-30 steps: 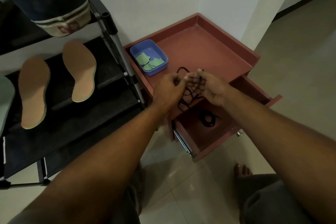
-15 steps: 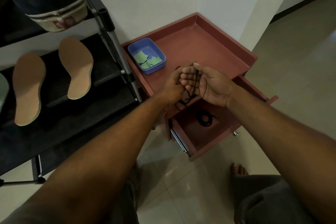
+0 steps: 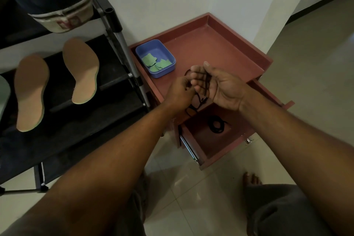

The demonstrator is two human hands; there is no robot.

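Head view, near to far.

- Nearest: a bare foot [image 3: 251,178] on the pale tiled floor, just this side of the cabinet.
- Drawer [image 3: 220,161] pulled fully open toward the viewer. One finished coil [image 3: 217,125] of black cord lies loose on its bottom, toward the far side. Judged: one bundle is already wound and put away.
- Above the far edge of the drawer, both hands meet.
  - Right hand [image 3: 220,84]: palm up, fingers held together and only slightly bent, thumb lifted clear. The black cord [image 3: 206,82] crosses these fingers in several turns.
  - Left hand [image 3: 179,93]: back toward the camera, fingers curled in tight, pinching the cord right at the right fingertips.
  - The loose remainder hangs in loops below the hands, over the cabinet's near edge. Where its free end lies I cannot tell.
- Judged progress: winding of this cord is partly done. Several turns are on and a fair length is unwound. Left to do: take up the hanging part, slip the coil off the fingers, set it in the drawer beside the first, and probably close the drawer.
- Farther: the red cabinet top [image 3: 210,48] with its raised rim. At its far left stands a blue tub [image 3: 164,72] holding green scraps [image 3: 151,60].
- Left: a black shoe rack [image 3: 122,44] with two tan insoles [image 3: 81,69] lying on a shelf.
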